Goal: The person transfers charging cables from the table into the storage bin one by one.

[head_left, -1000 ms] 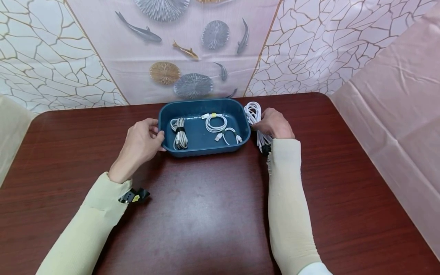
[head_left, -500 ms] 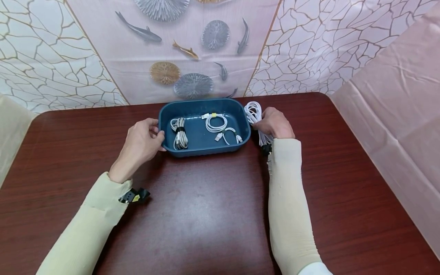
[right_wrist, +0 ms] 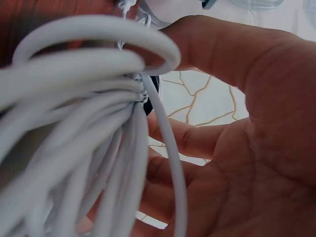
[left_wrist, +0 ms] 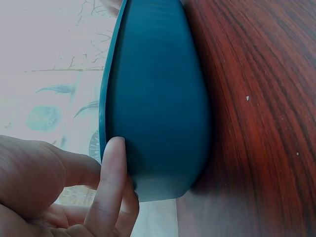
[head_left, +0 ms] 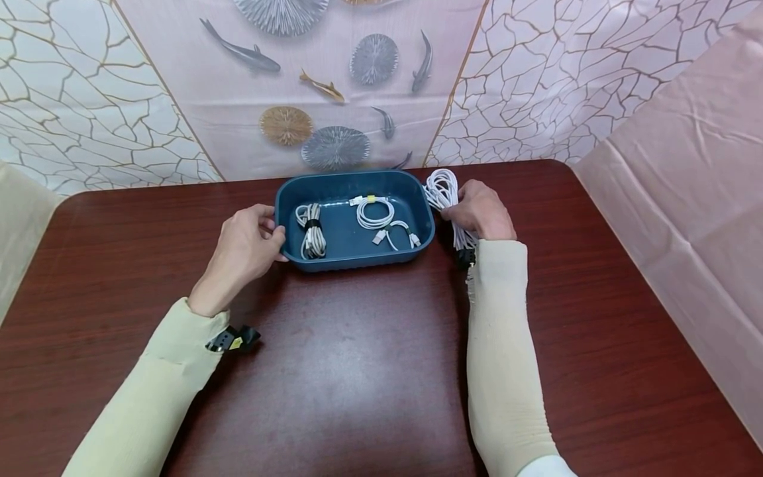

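Observation:
My left hand [head_left: 244, 245] grips the left end of a dark blue plastic bin [head_left: 352, 264]. In the left wrist view one fingertip lies on the bin's outer wall [left_wrist: 158, 89], just under the rim. Just beyond the bin's right end, my right hand [head_left: 481, 211] holds a bundled white cable [head_left: 441, 189] between thumb and fingers. Its thick loops fill the left of the right wrist view, with a dark tie partly hidden at the pinch. Inside the bin lie a greyish cable with a black tie [head_left: 312, 232], a coiled white cable [head_left: 375, 213] and a short white USB cable [head_left: 396, 233].
The bin stands near the back edge of a dark red-brown wooden table [head_left: 346, 371]. Behind it hangs a patterned cloth [head_left: 238, 119] with fish and round motifs. A pale pink cloth [head_left: 685, 165] borders the right side. Small black cameras [head_left: 234, 339] sit on both wrists.
My right hand has shifted slightly right and up with the white cable bundle, whose loops now stand a little higher beside the bin. The left hand and the bin have stayed in place.

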`<state>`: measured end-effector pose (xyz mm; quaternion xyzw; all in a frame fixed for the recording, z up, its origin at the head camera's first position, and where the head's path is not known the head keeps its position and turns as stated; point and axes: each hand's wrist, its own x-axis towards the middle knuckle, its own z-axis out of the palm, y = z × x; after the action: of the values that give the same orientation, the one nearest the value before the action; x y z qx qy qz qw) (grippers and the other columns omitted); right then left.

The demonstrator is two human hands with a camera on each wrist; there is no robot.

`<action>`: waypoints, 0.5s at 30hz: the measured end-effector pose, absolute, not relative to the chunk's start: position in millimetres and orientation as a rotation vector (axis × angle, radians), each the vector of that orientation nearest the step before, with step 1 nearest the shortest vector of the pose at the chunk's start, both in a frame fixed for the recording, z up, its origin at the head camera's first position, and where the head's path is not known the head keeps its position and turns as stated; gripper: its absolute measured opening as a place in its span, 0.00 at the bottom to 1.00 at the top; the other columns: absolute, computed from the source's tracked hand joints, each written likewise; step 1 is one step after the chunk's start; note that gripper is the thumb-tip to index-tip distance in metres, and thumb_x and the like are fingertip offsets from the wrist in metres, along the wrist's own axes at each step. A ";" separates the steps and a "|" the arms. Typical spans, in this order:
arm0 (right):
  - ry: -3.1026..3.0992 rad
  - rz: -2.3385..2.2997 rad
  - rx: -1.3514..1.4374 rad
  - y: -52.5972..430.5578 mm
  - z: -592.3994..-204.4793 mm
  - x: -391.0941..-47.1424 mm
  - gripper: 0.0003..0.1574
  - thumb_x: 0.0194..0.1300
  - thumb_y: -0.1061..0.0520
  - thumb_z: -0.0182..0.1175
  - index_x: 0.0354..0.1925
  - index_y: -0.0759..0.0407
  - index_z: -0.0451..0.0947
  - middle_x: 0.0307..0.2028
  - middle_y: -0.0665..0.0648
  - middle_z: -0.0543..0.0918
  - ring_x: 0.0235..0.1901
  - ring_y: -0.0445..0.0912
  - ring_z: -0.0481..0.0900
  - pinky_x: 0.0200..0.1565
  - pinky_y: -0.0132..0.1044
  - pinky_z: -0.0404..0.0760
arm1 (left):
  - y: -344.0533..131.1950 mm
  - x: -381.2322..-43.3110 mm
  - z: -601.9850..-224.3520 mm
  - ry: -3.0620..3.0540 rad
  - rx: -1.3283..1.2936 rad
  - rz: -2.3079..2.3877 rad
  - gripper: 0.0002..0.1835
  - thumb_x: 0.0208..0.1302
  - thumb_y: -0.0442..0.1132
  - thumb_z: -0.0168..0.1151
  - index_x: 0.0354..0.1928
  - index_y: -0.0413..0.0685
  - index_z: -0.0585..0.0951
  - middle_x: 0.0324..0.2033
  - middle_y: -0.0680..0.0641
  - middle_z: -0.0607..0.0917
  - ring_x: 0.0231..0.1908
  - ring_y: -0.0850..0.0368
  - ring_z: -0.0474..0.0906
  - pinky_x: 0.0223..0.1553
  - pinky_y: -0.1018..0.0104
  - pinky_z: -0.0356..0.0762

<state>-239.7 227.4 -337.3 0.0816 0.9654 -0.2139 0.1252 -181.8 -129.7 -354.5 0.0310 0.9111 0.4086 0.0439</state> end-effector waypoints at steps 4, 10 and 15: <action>2.816 -0.639 0.265 227.8 -334.3 -239.3 0.20 0.67 0.49 0.62 0.48 0.64 0.80 0.44 0.64 0.79 0.41 0.53 0.76 0.41 0.44 0.78 | -129.6 -181.9 -354.7 2.787 0.097 1.252 0.23 0.75 0.36 0.54 0.67 0.30 0.72 0.44 0.36 0.81 0.23 0.64 0.85 0.27 0.77 0.81; 2.836 -0.676 0.300 228.8 -330.2 -237.1 0.25 0.67 0.49 0.61 0.54 0.66 0.75 0.48 0.66 0.78 0.44 0.55 0.77 0.44 0.47 0.80 | -130.0 -182.0 -354.8 2.789 0.098 1.247 0.24 0.75 0.36 0.54 0.67 0.30 0.71 0.44 0.36 0.81 0.24 0.64 0.85 0.27 0.78 0.81; 2.858 -0.713 0.318 229.2 -326.2 -234.3 0.28 0.66 0.49 0.61 0.58 0.65 0.74 0.50 0.66 0.78 0.45 0.56 0.76 0.45 0.47 0.80 | -130.0 -182.3 -355.4 2.784 0.095 1.246 0.24 0.75 0.36 0.54 0.67 0.30 0.71 0.45 0.36 0.81 0.25 0.64 0.85 0.28 0.78 0.82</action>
<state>-234.3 229.2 -326.2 0.1069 0.9608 -0.2396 0.0895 -182.3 -130.0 -355.4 0.0310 0.9114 0.4078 0.0450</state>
